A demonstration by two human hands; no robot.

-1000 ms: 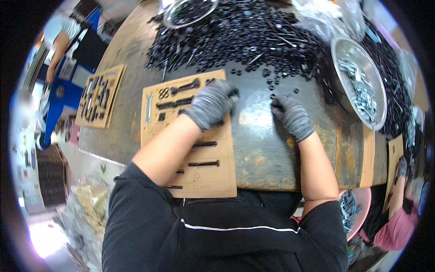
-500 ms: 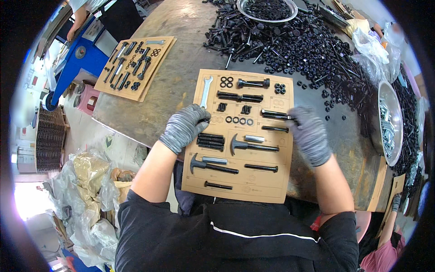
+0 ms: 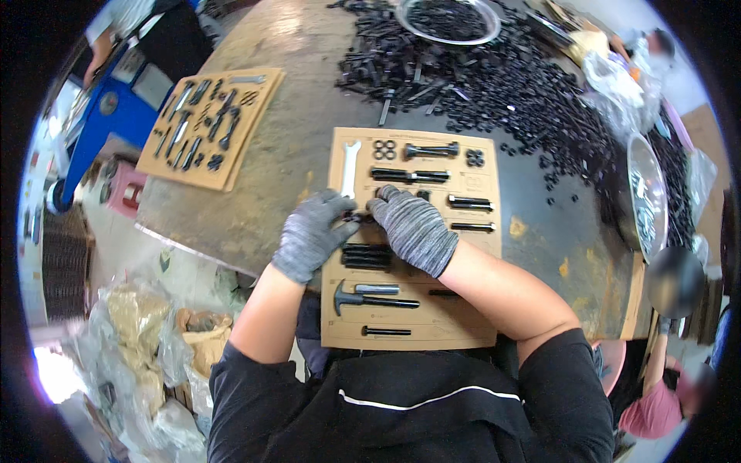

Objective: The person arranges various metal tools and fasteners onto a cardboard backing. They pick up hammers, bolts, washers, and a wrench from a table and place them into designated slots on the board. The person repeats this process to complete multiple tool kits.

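Note:
A brown cardboard sheet (image 3: 463, 332) with black bolts and nuts laid out on it lies in front of me at the table's edge. My left hand (image 3: 315, 235), in a grey knitted glove, is closed at the sheet's left edge, with small black nuts (image 3: 352, 218) between thumb and fingers. Also gloved, my right hand (image 3: 415, 231) reaches across the sheet with curled fingers. Its fingertips are close to the left ones, and what they hold is hidden. Above my left hand lies a flat open-ended wrench (image 3: 350, 171). A T-shaped bolt (image 3: 378, 300) lies below, and my right forearm covers other parts.
A second filled cardboard sheet (image 3: 210, 127) rests on a stack at the table's left. Loose black bolts and nuts (image 3: 494, 92) are heaped at the far right, around a metal bowl (image 3: 482, 35). Another metal bowl (image 3: 641, 197) stands rightward. Other people work nearby.
My right hand has moved left from the sheet's right edge to its left middle, beside my left hand. A pair of bolts now lies uncovered at the right. My view has shifted slightly.

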